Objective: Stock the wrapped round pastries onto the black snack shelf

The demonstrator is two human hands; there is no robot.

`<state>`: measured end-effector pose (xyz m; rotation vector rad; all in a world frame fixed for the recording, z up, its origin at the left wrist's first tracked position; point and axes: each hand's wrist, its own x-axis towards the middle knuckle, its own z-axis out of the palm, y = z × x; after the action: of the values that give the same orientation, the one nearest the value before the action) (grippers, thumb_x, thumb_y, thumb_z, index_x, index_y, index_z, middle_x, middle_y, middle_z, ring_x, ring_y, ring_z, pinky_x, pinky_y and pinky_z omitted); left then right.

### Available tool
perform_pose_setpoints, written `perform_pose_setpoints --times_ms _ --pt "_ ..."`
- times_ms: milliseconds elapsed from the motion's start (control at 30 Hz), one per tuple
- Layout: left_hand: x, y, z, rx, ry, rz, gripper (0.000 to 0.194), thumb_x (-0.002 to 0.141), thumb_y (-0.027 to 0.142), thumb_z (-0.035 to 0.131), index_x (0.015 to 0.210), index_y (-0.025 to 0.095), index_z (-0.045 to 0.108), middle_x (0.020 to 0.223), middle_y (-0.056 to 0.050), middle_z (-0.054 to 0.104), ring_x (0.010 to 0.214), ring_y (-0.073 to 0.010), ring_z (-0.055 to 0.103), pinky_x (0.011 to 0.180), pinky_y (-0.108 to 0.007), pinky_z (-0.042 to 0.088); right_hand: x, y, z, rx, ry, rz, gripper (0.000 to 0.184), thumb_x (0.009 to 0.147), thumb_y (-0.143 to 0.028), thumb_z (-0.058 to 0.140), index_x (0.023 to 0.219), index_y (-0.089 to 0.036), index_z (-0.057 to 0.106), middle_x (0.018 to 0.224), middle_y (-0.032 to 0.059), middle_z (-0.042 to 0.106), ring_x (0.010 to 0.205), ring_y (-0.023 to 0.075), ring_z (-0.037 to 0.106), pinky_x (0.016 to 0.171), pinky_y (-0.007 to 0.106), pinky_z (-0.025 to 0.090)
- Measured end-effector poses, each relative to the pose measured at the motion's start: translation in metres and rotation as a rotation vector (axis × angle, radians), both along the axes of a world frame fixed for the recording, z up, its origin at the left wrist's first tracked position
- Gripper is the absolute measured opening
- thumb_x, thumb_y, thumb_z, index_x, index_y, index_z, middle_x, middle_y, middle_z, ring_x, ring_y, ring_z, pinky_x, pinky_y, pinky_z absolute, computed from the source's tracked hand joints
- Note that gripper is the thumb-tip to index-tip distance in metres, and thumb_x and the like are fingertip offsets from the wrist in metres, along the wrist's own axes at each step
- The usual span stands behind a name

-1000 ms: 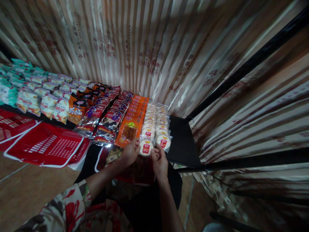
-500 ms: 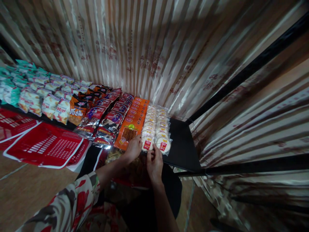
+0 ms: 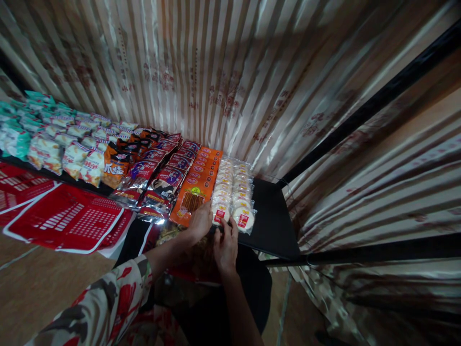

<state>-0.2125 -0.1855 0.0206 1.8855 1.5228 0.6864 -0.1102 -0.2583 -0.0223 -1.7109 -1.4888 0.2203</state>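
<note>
Two rows of clear packets of round white rice cakes (image 3: 234,187) with red labels lie on a black shelf (image 3: 273,221). My left hand (image 3: 200,222) rests curled on the near end of the left row, fingers on the front packet (image 3: 219,214). My right hand (image 3: 225,242) is just below it, fingers bent and pinching the same packet's near edge. Orange packets (image 3: 196,185) lie directly left of the rice cakes.
More snack packets run leftwards along the shelf: dark red ones (image 3: 162,175), orange, white and teal (image 3: 21,129). Red plastic baskets (image 3: 68,218) sit at the lower left. A striped curtain (image 3: 201,72) hangs behind and to the right. Another red basket with packets sits below my hands.
My right hand has slid left from the right row's front packet to the left row's front packet. My left hand stayed on that row's near end.
</note>
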Motion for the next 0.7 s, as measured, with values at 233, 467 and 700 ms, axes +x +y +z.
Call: perform_pose_setpoints --times_ms 233,467,700 --pt "0.004 -0.003 -0.006 0.018 0.078 -0.006 0.042 0.083 0.011 0.043 0.124 0.012 0.047 0.12 -0.014 0.055 0.11 -0.0214 0.053 0.096 -0.031 0.041 -0.003 0.0 -0.002 0.026 -0.073 0.001 0.037 0.088 -0.025 0.038 0.117 -0.013 0.057 0.137 0.0169 0.037 0.105 0.0228 0.053 0.092 0.042 0.047" --pt "0.005 -0.009 -0.007 0.078 0.089 -0.003 0.043 0.082 0.008 0.04 0.125 0.012 0.045 0.12 -0.013 0.049 0.112 -0.021 0.049 0.097 -0.032 0.04 -0.002 0.0 -0.004 0.032 -0.129 0.006 0.037 0.089 -0.026 0.038 0.117 -0.011 0.058 0.136 0.0182 0.04 0.117 0.0262 0.046 0.095 0.045 0.044" --pt "0.005 -0.012 -0.009 0.146 0.117 -0.008 0.046 0.082 0.007 0.04 0.127 0.014 0.043 0.123 -0.012 0.043 0.115 -0.0214 0.044 0.096 -0.033 0.041 -0.001 0.002 -0.01 0.026 -0.138 -0.006 0.039 0.09 -0.028 0.036 0.117 -0.013 0.058 0.133 0.0175 0.044 0.121 0.0276 0.044 0.096 0.047 0.042"
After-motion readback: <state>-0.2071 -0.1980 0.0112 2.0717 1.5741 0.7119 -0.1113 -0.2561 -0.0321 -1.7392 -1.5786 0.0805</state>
